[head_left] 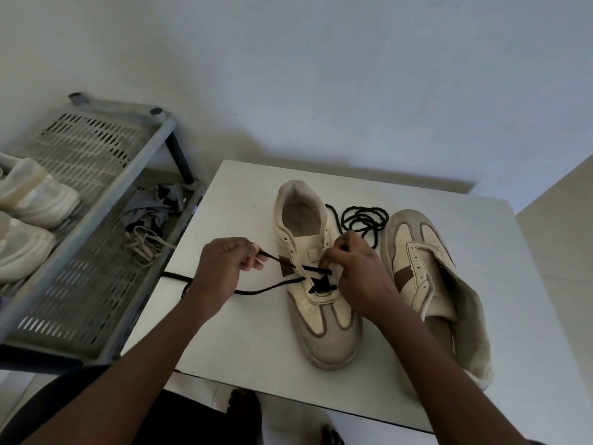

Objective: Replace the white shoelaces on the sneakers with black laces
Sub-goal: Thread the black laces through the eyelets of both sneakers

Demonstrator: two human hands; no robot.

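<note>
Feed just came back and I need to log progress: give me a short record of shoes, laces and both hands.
shoe being laced: upright on the table, black lace crossed through lower eyelets only
left hand: pinches one lace end, left of that shoe
right hand: pinches the lace at the eyelets
other shoe: on its side to the right, unlaced
spare lace: black, coiled behind, between the shoes
pale laces: heaped on the rack at left
</note>
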